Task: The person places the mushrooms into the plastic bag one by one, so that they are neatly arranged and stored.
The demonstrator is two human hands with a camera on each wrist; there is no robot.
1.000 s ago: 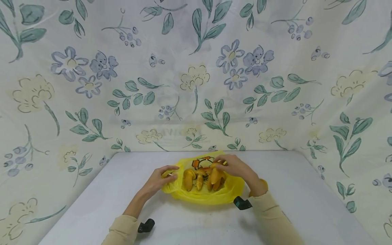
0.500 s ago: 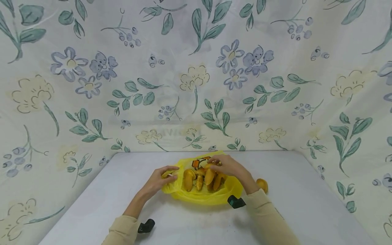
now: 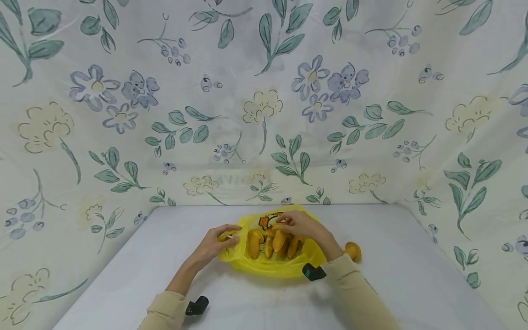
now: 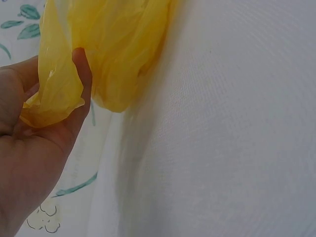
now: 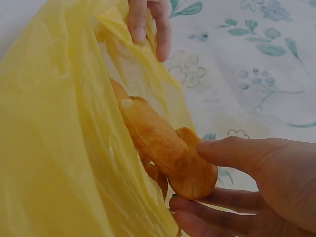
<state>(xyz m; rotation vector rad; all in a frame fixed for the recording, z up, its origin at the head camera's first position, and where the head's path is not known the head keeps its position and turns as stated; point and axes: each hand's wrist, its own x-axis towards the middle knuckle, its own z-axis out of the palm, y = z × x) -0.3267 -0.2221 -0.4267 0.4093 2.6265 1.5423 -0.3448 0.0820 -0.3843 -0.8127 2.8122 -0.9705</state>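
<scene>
A yellow plastic bag [image 3: 284, 271] lies on the white table with its mouth spread. Inside it several orange-brown mushrooms [image 3: 254, 244] lie side by side, stems toward the near edge. My left hand [image 3: 215, 241] holds the bag's left rim between thumb and fingers; in the left wrist view the film folds over into the palm. Between thumb and fingers, my right hand [image 3: 306, 225] pinches the cap end of one mushroom [image 5: 155, 133], which sits within the bag's mouth. Its stem points into the bag, and the bag wall hides part of the other mushrooms in the right wrist view.
One loose mushroom [image 3: 353, 251] lies on the table right of the bag, near the right wrist. Floral fabric [image 3: 264, 137] stands behind the white table [image 3: 165, 256]. Dark wrist-worn camera pieces [image 3: 197, 305] show beside both sleeves.
My right hand has moved left with its mushroom, from the bag's right side toward the middle. The loose mushroom at the right shows more clearly now. My left hand stays in place.
</scene>
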